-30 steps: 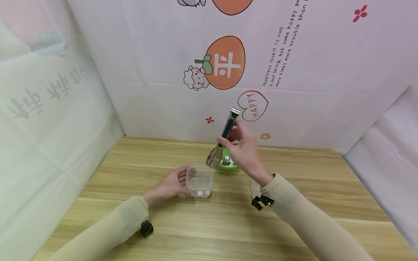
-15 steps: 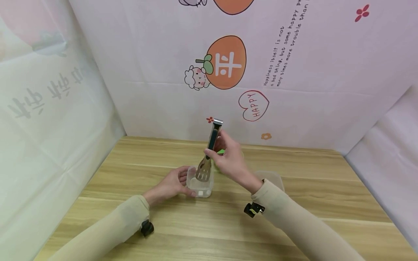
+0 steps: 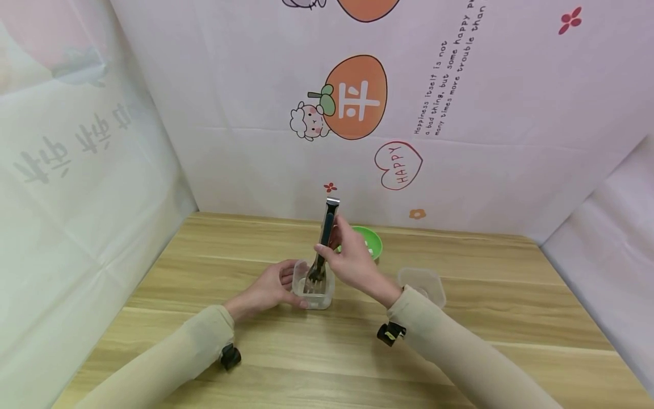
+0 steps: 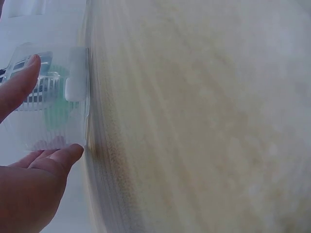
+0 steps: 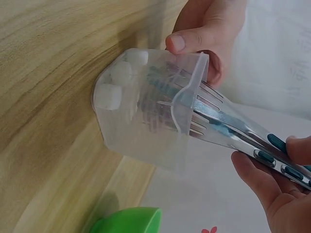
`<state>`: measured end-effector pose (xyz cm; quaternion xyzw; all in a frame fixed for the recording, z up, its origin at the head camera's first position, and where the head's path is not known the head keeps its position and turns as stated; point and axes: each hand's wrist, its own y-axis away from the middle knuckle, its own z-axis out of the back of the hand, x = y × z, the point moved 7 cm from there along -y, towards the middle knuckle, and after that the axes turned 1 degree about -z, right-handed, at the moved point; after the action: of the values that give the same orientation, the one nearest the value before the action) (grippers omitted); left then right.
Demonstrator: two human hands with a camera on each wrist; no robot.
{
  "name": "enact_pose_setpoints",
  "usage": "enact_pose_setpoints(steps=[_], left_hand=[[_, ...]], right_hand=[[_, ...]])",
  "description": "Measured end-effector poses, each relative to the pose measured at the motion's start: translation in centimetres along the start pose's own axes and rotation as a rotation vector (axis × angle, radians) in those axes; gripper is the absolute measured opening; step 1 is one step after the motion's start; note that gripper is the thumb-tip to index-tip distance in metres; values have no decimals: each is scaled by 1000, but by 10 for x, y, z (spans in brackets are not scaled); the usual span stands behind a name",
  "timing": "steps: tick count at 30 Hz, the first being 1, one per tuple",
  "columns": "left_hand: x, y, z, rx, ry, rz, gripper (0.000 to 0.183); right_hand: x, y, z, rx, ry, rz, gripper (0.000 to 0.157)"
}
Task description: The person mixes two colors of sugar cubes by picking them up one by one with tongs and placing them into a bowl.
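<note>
My left hand (image 3: 265, 289) holds a clear plastic container (image 3: 322, 303) upright on the table, thumb on the near side and fingers behind. A pair of metal tongs (image 3: 329, 218) with dark teal grips is pinched in my right hand (image 3: 352, 261). The tongs slant down, and their slotted ends are inside the container. Through its wall, the right wrist view shows white lumps (image 5: 108, 96) on the container's floor. Whether the tong ends hold anything cannot be made out. Behind my right hand stands a green bowl (image 3: 375, 241) with white pieces in it, partly hidden.
A clear plastic lid (image 3: 433, 284) lies on the wooden table (image 3: 317, 363), just right of my right wrist. A printed cloth (image 3: 245, 170) hangs along the table's back edge, and pale cloth walls stand on both sides.
My right hand has moved the tongs left from over the green bowl and down into the container. The lid and bowl now show more. My left hand has stayed on the container.
</note>
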<state>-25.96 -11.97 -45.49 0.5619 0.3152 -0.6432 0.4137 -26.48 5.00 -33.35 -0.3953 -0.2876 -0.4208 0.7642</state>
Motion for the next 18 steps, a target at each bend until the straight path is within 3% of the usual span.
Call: enact_pose_setpoints(steps=[18], left_hand=[[2,0,1,2,-13,13,100]], right_hand=[[-7,-2,-15,56,21,-17,32]])
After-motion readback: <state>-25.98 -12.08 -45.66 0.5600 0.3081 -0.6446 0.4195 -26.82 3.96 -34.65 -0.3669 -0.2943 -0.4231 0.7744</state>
